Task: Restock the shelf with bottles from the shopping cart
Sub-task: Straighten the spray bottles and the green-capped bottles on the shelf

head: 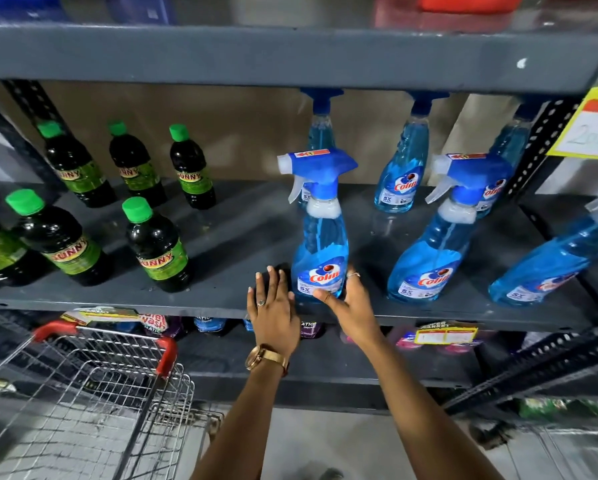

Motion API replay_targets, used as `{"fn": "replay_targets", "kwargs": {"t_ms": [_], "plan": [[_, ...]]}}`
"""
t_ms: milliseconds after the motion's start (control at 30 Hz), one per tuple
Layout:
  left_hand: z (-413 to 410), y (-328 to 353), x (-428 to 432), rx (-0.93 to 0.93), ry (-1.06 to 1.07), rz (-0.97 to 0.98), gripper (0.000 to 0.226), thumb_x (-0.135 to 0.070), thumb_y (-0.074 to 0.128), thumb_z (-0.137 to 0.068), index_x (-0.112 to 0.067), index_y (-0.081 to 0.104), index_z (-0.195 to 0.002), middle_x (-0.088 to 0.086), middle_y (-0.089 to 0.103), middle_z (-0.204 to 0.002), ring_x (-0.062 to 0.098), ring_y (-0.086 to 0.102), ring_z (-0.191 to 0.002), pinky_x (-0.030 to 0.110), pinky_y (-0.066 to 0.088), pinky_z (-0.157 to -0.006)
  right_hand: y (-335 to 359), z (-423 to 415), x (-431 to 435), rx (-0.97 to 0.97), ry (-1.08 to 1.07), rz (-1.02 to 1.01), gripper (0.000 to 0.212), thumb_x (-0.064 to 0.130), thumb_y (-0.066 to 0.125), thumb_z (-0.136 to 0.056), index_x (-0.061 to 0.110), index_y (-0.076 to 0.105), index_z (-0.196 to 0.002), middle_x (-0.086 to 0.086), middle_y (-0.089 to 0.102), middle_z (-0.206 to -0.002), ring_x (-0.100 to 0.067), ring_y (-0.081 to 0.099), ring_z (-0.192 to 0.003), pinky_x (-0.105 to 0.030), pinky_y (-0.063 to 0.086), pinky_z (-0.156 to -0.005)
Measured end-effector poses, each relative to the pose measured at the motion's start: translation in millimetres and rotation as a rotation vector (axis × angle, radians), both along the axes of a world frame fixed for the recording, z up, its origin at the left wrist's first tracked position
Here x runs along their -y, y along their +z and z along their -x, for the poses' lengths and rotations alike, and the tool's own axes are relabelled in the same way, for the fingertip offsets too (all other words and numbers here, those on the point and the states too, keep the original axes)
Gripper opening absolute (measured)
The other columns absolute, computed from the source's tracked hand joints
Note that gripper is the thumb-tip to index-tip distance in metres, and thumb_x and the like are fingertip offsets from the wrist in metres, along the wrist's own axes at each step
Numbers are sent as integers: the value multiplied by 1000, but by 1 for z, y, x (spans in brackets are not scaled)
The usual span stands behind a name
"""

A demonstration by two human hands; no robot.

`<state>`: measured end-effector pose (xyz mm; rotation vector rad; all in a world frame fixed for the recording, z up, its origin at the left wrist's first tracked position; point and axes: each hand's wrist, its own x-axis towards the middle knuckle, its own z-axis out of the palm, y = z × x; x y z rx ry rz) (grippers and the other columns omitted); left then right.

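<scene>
A blue spray bottle [321,244] with a blue and white trigger head stands upright near the front of the dark grey shelf [242,233]. My right hand [353,306] wraps its base, thumb across the front and fingers round the right side. My left hand [273,313] lies flat with fingers straight, just left of the bottle's base, holding nothing. The wire shopping cart [83,375] with red handle grips sits at the lower left; I see no bottles in its visible part.
More blue spray bottles [429,251] stand to the right and in a back row [401,168]. Dark bottles with green caps [155,244] fill the shelf's left side. A yellow price tag [591,126] hangs at the upper right. Packaged goods [159,323] sit on the shelf below.
</scene>
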<state>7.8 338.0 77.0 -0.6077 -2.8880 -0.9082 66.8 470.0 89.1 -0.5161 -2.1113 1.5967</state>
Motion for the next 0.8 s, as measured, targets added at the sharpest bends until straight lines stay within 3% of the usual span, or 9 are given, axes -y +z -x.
{"fn": "replay_targets", "kwargs": {"t_ms": [167,267,333,400,467,533,633,700,800], "plan": [[2,-1,3,-5,-34,81,52,-25,25,-100,-16,14,-150,3,11,-162,23,0,-150,37,-5,-120,2,0,-3,42,40,-2,41,19,77,-79,32,49,-106,13,64,-103,13,62,-93,-5,49,-74],[3,2,5,0,-75,115,52,-26,24,-100,-14,11,-150,4,9,-162,23,-1,-150,38,-5,-120,11,-3,2,48,27,2,45,19,77,-78,22,48,-112,2,65,-109,14,61,-95,-5,49,-76],[2,6,14,-9,-138,95,52,-27,25,-101,-13,13,-150,6,11,-161,23,0,-150,38,-3,-122,17,-11,15,-46,-74,2,52,18,78,-77,10,49,-120,-6,61,-120,1,59,-109,-17,48,-93],[-2,11,34,-54,-247,51,53,-28,30,-100,-13,18,-149,7,15,-160,23,4,-150,40,3,-124,16,-27,35,-150,-296,-125,51,30,75,-81,12,51,-122,3,56,-117,-10,54,-110,-20,41,-98],[-9,12,66,-114,-311,-24,52,-29,32,-98,-17,24,-148,7,21,-158,25,12,-149,44,15,-122,14,-50,62,-219,-361,-288,29,46,64,-85,31,53,-106,16,49,-98,-5,50,-94,-16,40,-86],[-9,11,105,-176,-264,-106,52,-33,32,-96,-25,24,-148,3,22,-159,24,18,-147,42,24,-119,14,-57,94,-210,-169,-326,16,53,56,-89,40,51,-94,26,48,-92,-2,50,-90,-19,40,-82],[7,15,156,-212,-48,-294,52,-41,31,-97,-33,20,-147,4,19,-158,23,24,-145,40,29,-115,13,-31,139,-157,182,-348,23,54,56,-89,34,53,-99,28,49,-99,3,51,-98,-12,39,-87],[30,18,181,-203,82,-370,52,-37,34,-97,-27,23,-147,10,22,-157,24,22,-146,42,28,-116,21,4,164,-120,282,-278,33,52,60,-86,33,52,-112,19,52,-110,-1,52,-107,-18,41,-94],[72,20,204,-73,91,-276,53,-26,35,-95,-11,27,-146,13,29,-155,26,19,-147,47,19,-120,31,60,184,-54,249,-134,65,36,75,-79,18,44,-132,-3,51,-124,-14,49,-120,-27,38,-104]]}}
